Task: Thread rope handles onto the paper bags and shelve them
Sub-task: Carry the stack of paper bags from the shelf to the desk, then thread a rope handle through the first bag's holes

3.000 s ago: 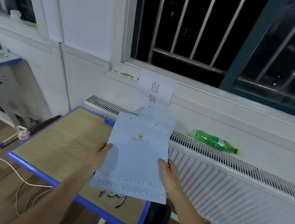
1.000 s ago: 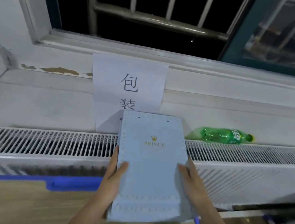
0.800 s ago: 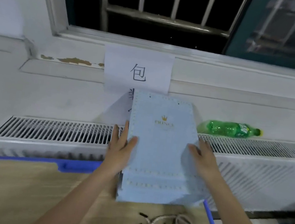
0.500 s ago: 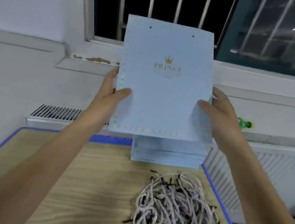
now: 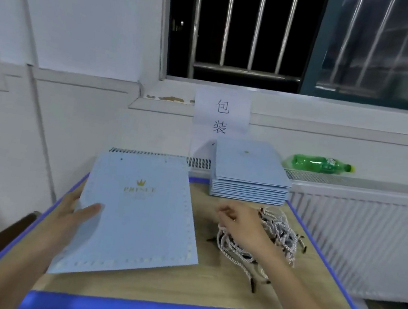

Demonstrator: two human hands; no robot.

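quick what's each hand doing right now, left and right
Left hand: holding the flat paper bag by its left edge, thumb on top.
Right hand: over the rope pile; whether it grips a rope cannot be told.

Bare wood on the desk [image 5: 205, 283] along the near edge and in a strip between the flat paper bag [image 5: 137, 213] and the rope pile [image 5: 272, 240]. Far right corner blocked by the stack of bags [image 5: 249, 181], rope pile just in front of it. Radiator [image 5: 358, 241] close along the right side; green bottle [image 5: 320, 164] lies on top of it.
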